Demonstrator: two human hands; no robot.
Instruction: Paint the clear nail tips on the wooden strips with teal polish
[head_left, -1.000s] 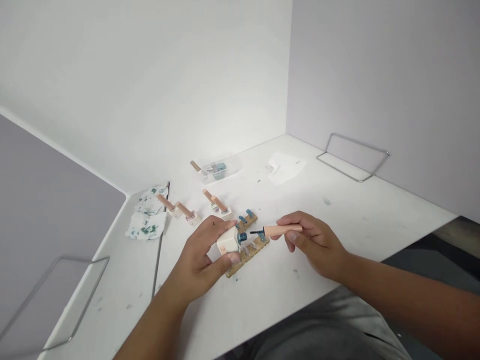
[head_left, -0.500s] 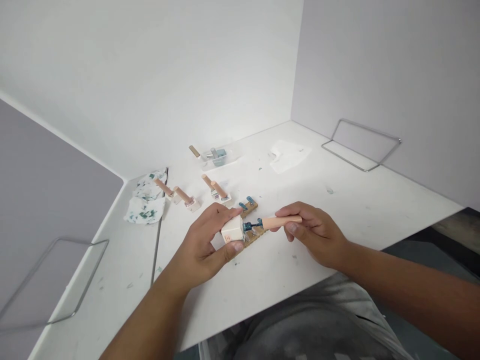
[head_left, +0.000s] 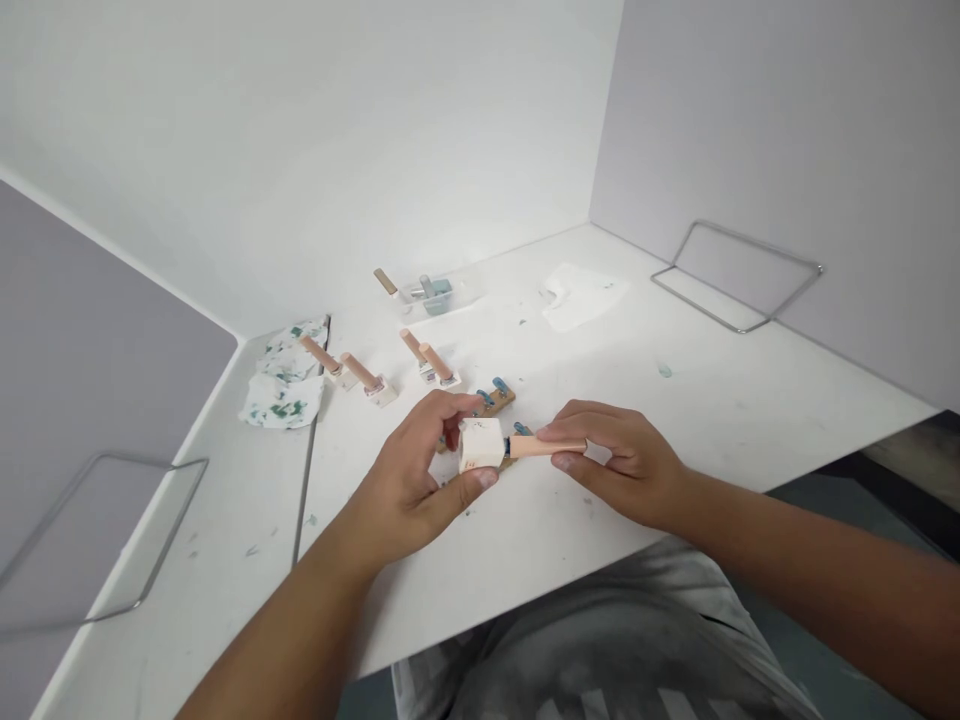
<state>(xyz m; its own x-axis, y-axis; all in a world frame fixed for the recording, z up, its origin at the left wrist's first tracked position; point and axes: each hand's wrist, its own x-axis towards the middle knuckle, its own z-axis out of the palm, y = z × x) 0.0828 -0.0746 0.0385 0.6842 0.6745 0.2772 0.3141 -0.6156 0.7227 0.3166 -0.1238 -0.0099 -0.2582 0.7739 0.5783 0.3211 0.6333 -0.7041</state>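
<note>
Head view: left forearm angles up from bottom edge, right forearm in from right edge. Left hand (head_left: pixel 409 475) grips white bottle (head_left: pixel 480 445) between thumb and fingers, bottle tipped sideways above table (head_left: pixel 480 580), neck toward right hand (head_left: pixel 630 465). Right hand pinches peach cap (head_left: pixel 546 446), nearly level, at bottle's blue-stained neck. Wooden strip (head_left: pixel 501 402) lies partly hidden behind bottle.

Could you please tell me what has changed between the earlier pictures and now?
The long peach cap in the right hand and the square white bottle in the left hand have come together: the cap's dark brush, bare a second ago, is out of sight, with the cap up at the bottle's neck. Neither hand let go. Four white bottles with peach caps stayed put.
</note>
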